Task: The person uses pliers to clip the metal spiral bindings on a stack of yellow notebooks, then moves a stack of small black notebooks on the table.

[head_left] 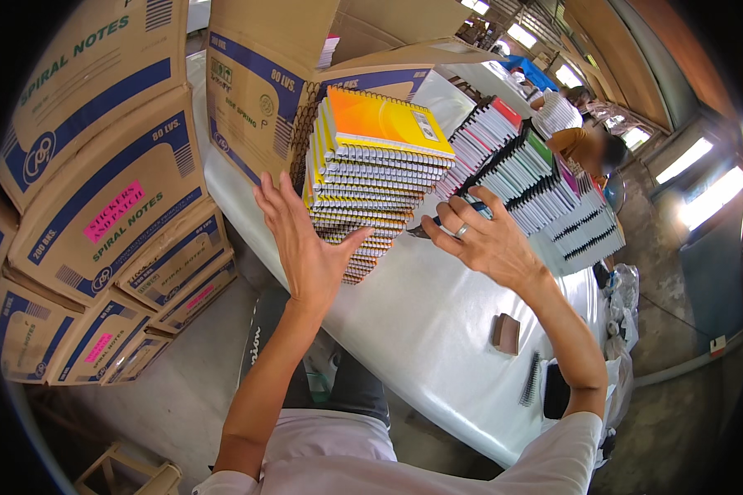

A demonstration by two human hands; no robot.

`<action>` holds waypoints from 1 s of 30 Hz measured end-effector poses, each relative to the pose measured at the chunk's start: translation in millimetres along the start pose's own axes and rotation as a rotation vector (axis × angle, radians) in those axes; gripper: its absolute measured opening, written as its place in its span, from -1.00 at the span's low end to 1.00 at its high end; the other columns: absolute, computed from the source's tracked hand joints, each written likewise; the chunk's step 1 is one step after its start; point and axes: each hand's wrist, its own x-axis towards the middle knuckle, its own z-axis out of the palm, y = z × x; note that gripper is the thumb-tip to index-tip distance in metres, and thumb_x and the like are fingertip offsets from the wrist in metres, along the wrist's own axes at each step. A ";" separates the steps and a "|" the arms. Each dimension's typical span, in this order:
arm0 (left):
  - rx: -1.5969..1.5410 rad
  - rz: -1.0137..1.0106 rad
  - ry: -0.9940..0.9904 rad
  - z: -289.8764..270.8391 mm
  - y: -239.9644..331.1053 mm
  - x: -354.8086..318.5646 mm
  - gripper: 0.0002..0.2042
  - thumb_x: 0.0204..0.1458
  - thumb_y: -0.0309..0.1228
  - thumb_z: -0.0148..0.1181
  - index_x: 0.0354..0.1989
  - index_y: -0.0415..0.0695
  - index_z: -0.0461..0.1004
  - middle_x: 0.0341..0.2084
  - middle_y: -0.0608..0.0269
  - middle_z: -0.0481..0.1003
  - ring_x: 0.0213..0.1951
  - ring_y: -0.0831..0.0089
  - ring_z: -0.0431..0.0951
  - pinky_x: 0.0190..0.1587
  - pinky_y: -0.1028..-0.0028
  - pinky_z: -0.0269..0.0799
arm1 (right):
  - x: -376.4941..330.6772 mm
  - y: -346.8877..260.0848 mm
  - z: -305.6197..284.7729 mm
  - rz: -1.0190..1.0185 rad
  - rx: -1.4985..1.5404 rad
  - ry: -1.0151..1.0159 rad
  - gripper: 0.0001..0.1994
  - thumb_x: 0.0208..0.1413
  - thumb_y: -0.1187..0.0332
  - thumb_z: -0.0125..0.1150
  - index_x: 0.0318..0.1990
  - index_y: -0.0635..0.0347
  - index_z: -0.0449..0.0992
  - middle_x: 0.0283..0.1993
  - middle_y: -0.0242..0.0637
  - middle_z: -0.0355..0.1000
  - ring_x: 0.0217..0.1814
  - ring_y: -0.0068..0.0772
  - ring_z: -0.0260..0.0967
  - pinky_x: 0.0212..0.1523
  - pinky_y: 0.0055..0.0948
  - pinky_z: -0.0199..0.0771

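A tall stack of spiral notebooks with yellow and orange covers stands on the table in front of me, its wire-bound edges facing me. My left hand is open against the stack's left near side, fingers spread upward and thumb stretched across the lower notebooks. Just right of the stack, my right hand is curled around a slim dark tool with a pointed tip and what looks like a blue part. The tip points toward the lower notebooks; most of the tool is hidden by my fingers, so its kind is unclear.
An open carton stands behind the stack. More closed cartons are piled at the left. Further notebook stacks fill the right back of the table. Nearer lie a brown block and a black spiral coil. Other people are beyond.
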 end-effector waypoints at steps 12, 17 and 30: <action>0.034 0.035 -0.029 0.7 0.5 9.8 0.23 -0.39 -0.20 0.58 0.42 -0.23 -0.24 0.40 -0.27 -0.26 0.40 -0.31 -0.33 0.37 -0.13 -0.25 | 0.0 4.6 16.3 -0.149 -0.151 -0.017 -0.60 0.08 0.32 0.14 0.12 -0.01 0.38 -0.06 -0.50 0.27 0.09 -0.53 0.16 0.10 -0.44 0.27; 0.022 0.021 -0.041 1.8 0.9 9.4 0.23 -0.39 -0.18 0.58 0.42 -0.23 -0.23 0.40 -0.27 -0.27 0.40 -0.30 -0.34 0.37 -0.14 -0.26 | 3.3 -3.8 8.3 -0.062 -0.062 -0.087 -0.70 0.06 0.33 0.17 -0.03 0.15 0.48 -0.22 -0.44 0.38 -0.09 -0.51 0.34 -0.10 -0.48 0.39; -0.027 -0.005 -0.037 1.9 0.2 8.6 0.20 -0.34 -0.20 0.56 0.42 -0.20 -0.23 0.40 -0.26 -0.26 0.40 -0.32 -0.34 0.35 -0.17 -0.22 | -0.9 9.5 5.1 -0.068 -0.090 0.061 -0.57 0.04 0.34 0.11 0.12 -0.07 0.36 -0.04 -0.44 0.28 0.11 -0.51 0.21 0.19 -0.29 0.24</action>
